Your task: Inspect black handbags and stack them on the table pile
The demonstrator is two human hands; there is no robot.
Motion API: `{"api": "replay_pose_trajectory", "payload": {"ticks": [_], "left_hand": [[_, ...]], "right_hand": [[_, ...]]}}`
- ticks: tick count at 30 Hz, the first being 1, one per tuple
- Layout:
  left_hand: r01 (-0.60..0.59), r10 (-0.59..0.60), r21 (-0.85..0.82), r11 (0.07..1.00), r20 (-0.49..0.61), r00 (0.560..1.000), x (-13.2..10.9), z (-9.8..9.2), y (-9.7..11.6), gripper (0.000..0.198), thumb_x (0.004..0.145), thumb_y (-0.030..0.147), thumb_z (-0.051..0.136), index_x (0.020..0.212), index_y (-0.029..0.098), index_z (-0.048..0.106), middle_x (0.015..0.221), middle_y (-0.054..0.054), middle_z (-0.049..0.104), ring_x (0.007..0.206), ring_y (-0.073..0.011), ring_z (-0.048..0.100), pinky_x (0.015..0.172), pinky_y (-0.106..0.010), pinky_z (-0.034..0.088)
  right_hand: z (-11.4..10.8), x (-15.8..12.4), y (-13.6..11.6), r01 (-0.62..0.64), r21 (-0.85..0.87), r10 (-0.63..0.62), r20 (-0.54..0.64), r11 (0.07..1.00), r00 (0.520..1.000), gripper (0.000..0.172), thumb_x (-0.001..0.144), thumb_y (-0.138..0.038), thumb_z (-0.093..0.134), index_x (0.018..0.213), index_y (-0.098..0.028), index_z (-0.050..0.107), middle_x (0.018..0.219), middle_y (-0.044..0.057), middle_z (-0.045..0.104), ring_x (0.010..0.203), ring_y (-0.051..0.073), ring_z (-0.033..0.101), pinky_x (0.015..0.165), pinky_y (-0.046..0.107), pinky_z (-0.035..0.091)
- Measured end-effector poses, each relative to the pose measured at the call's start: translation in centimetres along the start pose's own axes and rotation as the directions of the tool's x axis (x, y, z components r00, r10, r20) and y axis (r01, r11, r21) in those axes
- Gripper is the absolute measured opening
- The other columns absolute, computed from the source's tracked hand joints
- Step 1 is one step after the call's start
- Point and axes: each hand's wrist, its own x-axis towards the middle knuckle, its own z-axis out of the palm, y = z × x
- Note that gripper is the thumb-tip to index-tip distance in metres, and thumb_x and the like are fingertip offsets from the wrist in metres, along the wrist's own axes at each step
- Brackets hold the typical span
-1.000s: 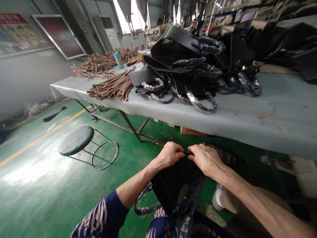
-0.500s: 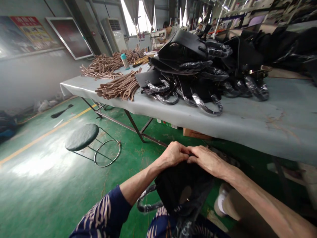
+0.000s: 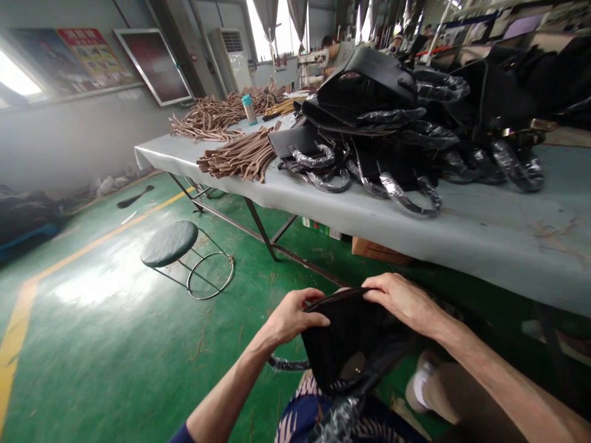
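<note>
A black handbag (image 3: pixel 364 338) lies over my lap with its mouth facing me and its dark inside showing. My left hand (image 3: pixel 293 315) pinches the left part of its upper rim, thumb inside. On the same rim, farther right, my right hand (image 3: pixel 401 300) grips the edge, its fingers partly hidden. One plastic-wrapped handle (image 3: pixel 290 363) sticks out at the bag's left side. Another wrapped handle (image 3: pixel 339 418) rests at the bottom, against the patterned blue cloth on my legs. A small pale round patch with a shiny bit shows inside the bag.
A grey-covered table (image 3: pixel 484 240) stands ahead, bearing a heap of black handbags (image 3: pixel 369 117), brown straps (image 3: pixel 242 154) and a teal-topped bottle (image 3: pixel 249 109). A round stool (image 3: pixel 170 243) is on the green floor at left. Under the table sits a cardboard box (image 3: pixel 378 251).
My hands have moved apart along the bag's rim, the left one going left. The bag's mouth has spread wider. The view has swung slightly left.
</note>
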Motion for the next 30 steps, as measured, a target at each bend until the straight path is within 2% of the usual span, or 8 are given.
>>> {"api": "replay_pose_trajectory", "payload": {"ticks": [4, 7, 9, 14, 19, 22, 26, 30], "left_hand": [[0.039, -0.031, -0.059, 0.997, 0.130, 0.991, 1.0, -1.0, -0.5, 0.035, 0.061, 0.026, 0.069, 0.093, 0.013, 0.065, 0.075, 0.001, 0.062, 0.067, -0.0124, 0.052, 0.058, -0.020, 0.037], [0.042, -0.017, -0.117, 0.992, 0.214, 0.977, 1.8, -2.1, -0.7, 0.032, 0.057, 0.025, 0.071, 0.086, 0.013, 0.067, 0.068, 0.003, 0.058, 0.062, -0.0100, 0.049, 0.054, -0.018, 0.036], [0.048, -0.014, -0.133, 0.990, 0.252, 0.968, 2.1, -2.4, -1.0, 0.030, 0.055, 0.025, 0.072, 0.083, 0.013, 0.067, 0.065, 0.004, 0.057, 0.060, -0.0094, 0.048, 0.053, -0.018, 0.035], [0.063, 0.004, -0.232, 0.971, 0.277, 0.961, 2.3, -1.9, -2.0, 0.038, 0.049, 0.028, 0.077, 0.083, 0.014, 0.068, 0.068, 0.003, 0.059, 0.063, -0.0102, 0.049, 0.058, -0.019, 0.036], [0.022, 0.065, -0.314, 0.949, 0.262, 0.963, 2.2, -2.2, -1.2, 0.039, 0.058, 0.040, 0.073, 0.083, 0.011, 0.069, 0.072, -0.001, 0.061, 0.066, -0.0118, 0.050, 0.063, -0.020, 0.037], [-0.041, 0.097, -0.236, 0.971, 0.229, 0.969, 1.6, -2.6, 0.6, 0.036, 0.062, 0.039, 0.071, 0.083, 0.010, 0.070, 0.073, -0.001, 0.061, 0.067, -0.0118, 0.050, 0.063, -0.019, 0.037], [-0.110, 0.116, -0.039, 0.993, 0.201, 0.973, -0.2, -2.4, 2.9, 0.035, 0.064, 0.038, 0.070, 0.089, 0.013, 0.070, 0.073, 0.001, 0.062, 0.068, -0.0120, 0.050, 0.062, -0.018, 0.037], [-0.144, 0.137, 0.032, 0.989, 0.159, 0.978, -1.3, -1.7, 3.4, 0.031, 0.065, 0.035, 0.070, 0.087, 0.014, 0.071, 0.069, 0.004, 0.059, 0.066, -0.0103, 0.047, 0.060, -0.017, 0.036]], "right_hand": [[-0.9, -0.4, -0.6, -0.027, 0.161, 0.006, 0.127, 0.987, 0.992, 0.023, 0.075, -0.035, 0.049, 0.065, -0.019, 0.062, 0.059, -0.002, 0.056, 0.061, 0.013, 0.050, 0.054, 0.023, 0.030], [-1.1, -1.0, -0.6, -0.119, 0.317, 0.023, 0.289, 0.941, 0.957, 0.025, 0.073, -0.037, 0.050, 0.067, -0.016, 0.061, 0.055, -0.003, 0.051, 0.051, 0.010, 0.043, 0.047, 0.021, 0.026], [-0.8, -1.5, -0.4, -0.168, 0.378, 0.032, 0.340, 0.911, 0.940, 0.025, 0.073, -0.037, 0.051, 0.066, -0.015, 0.061, 0.054, -0.003, 0.049, 0.049, 0.008, 0.040, 0.045, 0.021, 0.025], [0.1, -2.2, 0.5, -0.190, 0.401, 0.044, 0.345, 0.896, 0.938, 0.024, 0.076, -0.035, 0.052, 0.067, -0.015, 0.061, 0.057, -0.003, 0.050, 0.053, 0.008, 0.042, 0.048, 0.019, 0.027], [-0.5, -2.3, 0.6, -0.159, 0.396, 0.009, 0.355, 0.904, 0.935, 0.024, 0.079, -0.034, 0.050, 0.069, -0.016, 0.061, 0.061, -0.003, 0.051, 0.055, 0.009, 0.042, 0.050, 0.020, 0.030], [-1.4, -2.6, 0.3, -0.121, 0.356, -0.006, 0.336, 0.927, 0.942, 0.025, 0.080, -0.034, 0.049, 0.069, -0.016, 0.062, 0.063, -0.002, 0.053, 0.057, 0.010, 0.044, 0.052, 0.021, 0.032], [-2.3, -3.5, -0.2, -0.129, 0.325, 0.013, 0.338, 0.937, 0.941, 0.026, 0.081, -0.035, 0.049, 0.071, -0.017, 0.064, 0.065, -0.001, 0.056, 0.059, 0.011, 0.047, 0.052, 0.021, 0.034], [-2.3, -4.3, 0.0, -0.123, 0.322, 0.014, 0.320, 0.939, 0.947, 0.026, 0.080, -0.036, 0.050, 0.070, -0.018, 0.064, 0.069, 0.000, 0.059, 0.066, 0.015, 0.053, 0.058, 0.022, 0.038]]}}
